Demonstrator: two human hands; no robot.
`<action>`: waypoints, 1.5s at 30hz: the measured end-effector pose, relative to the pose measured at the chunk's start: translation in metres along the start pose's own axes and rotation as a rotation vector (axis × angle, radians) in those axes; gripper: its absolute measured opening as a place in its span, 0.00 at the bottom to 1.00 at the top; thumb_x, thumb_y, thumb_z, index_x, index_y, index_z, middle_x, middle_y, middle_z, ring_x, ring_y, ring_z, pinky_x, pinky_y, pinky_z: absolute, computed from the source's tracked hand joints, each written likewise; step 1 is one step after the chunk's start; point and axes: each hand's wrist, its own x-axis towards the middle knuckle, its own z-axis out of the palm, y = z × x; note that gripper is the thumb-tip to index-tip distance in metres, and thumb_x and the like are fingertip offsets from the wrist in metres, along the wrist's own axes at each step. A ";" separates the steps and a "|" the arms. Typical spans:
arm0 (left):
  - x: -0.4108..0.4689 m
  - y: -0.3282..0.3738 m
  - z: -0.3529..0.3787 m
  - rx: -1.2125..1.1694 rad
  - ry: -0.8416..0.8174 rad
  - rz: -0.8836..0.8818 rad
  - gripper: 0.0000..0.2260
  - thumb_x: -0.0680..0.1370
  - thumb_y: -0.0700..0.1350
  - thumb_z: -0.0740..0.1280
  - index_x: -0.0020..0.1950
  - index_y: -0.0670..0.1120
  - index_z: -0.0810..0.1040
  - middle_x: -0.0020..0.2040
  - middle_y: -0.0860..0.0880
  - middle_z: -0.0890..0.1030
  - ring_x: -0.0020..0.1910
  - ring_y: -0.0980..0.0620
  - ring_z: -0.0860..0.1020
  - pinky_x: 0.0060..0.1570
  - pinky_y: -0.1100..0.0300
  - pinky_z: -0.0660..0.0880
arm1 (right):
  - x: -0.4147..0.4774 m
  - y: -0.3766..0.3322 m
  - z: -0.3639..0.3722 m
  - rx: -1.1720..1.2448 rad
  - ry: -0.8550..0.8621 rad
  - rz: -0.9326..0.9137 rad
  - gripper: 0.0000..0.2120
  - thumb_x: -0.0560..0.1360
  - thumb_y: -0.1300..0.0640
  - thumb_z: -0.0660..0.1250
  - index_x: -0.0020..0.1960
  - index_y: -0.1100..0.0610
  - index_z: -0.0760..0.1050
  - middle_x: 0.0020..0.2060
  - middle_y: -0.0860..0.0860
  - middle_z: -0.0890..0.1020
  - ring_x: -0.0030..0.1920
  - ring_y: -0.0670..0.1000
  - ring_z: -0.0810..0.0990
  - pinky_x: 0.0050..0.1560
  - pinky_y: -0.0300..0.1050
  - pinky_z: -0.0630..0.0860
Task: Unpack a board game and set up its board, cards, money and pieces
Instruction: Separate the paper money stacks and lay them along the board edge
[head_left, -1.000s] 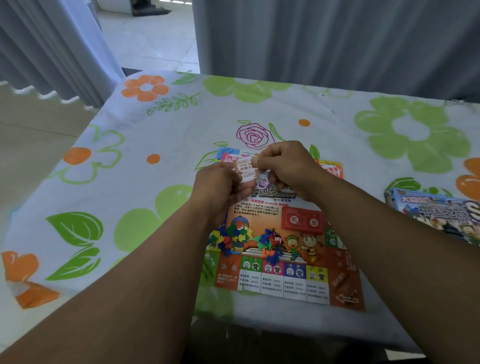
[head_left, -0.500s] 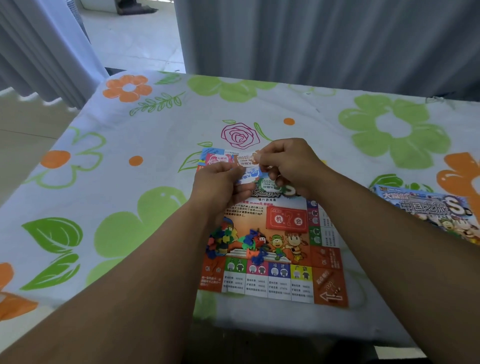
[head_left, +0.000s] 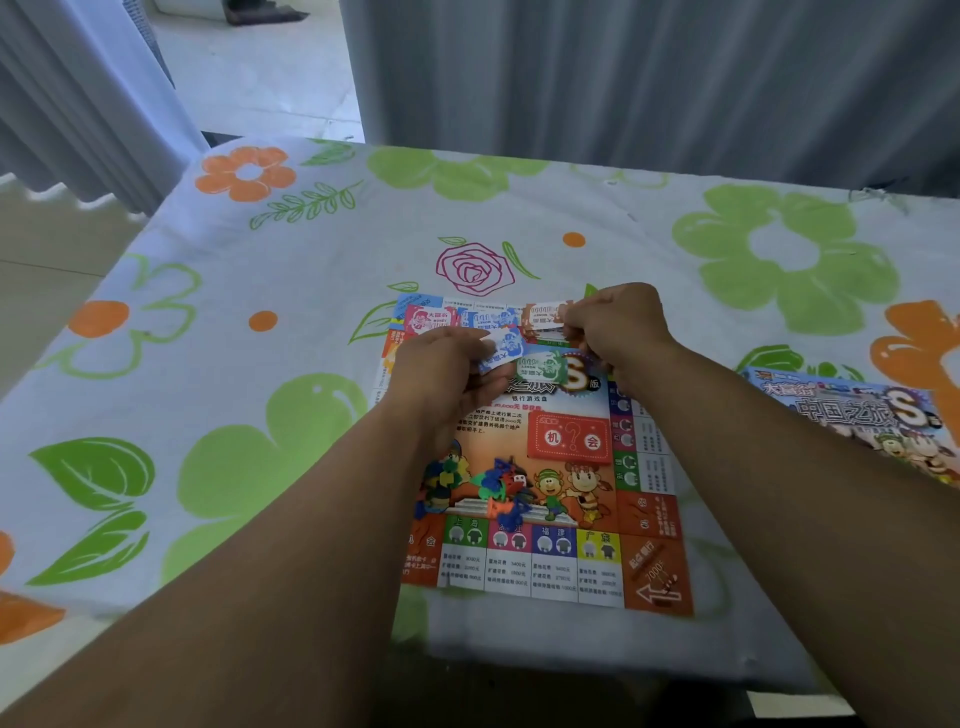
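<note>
Our right hand pinches an orange banknote, long axis crosswise, at the game board's far edge, just right of the pink note and blue note lying there. Our left hand grips spare notes, nearer us.

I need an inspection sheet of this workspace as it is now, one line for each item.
Surface: flowered cloth covering the table.
Job's things: game board unfolded; pink note at its far edge; green note near its middle; plastic pieces heaped on it; game box at right.
Clutter: nothing seen.
Grips: left hand pinches blue note; right hand pinches orange note.
Cables: nothing seen.
Surroundings: grey curtains, tiled floor.
</note>
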 end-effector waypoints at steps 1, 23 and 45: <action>0.000 0.000 0.000 -0.004 0.003 -0.002 0.07 0.78 0.32 0.65 0.52 0.40 0.79 0.47 0.41 0.80 0.41 0.45 0.86 0.43 0.56 0.83 | 0.002 0.002 0.001 -0.023 0.017 -0.008 0.08 0.74 0.57 0.74 0.42 0.62 0.80 0.38 0.57 0.85 0.34 0.53 0.83 0.38 0.50 0.83; -0.005 0.005 -0.003 -0.033 0.083 0.041 0.07 0.80 0.33 0.65 0.56 0.41 0.79 0.50 0.39 0.83 0.45 0.42 0.85 0.38 0.59 0.82 | -0.031 -0.012 0.004 -0.047 -0.422 -0.201 0.08 0.75 0.59 0.74 0.48 0.64 0.81 0.24 0.48 0.79 0.23 0.45 0.76 0.23 0.39 0.70; 0.001 0.007 -0.036 0.079 0.190 0.011 0.10 0.77 0.30 0.67 0.53 0.44 0.79 0.48 0.39 0.82 0.39 0.45 0.83 0.45 0.51 0.84 | 0.005 -0.005 0.045 -0.133 -0.003 -0.201 0.07 0.73 0.56 0.75 0.43 0.59 0.80 0.42 0.55 0.83 0.44 0.56 0.82 0.47 0.54 0.81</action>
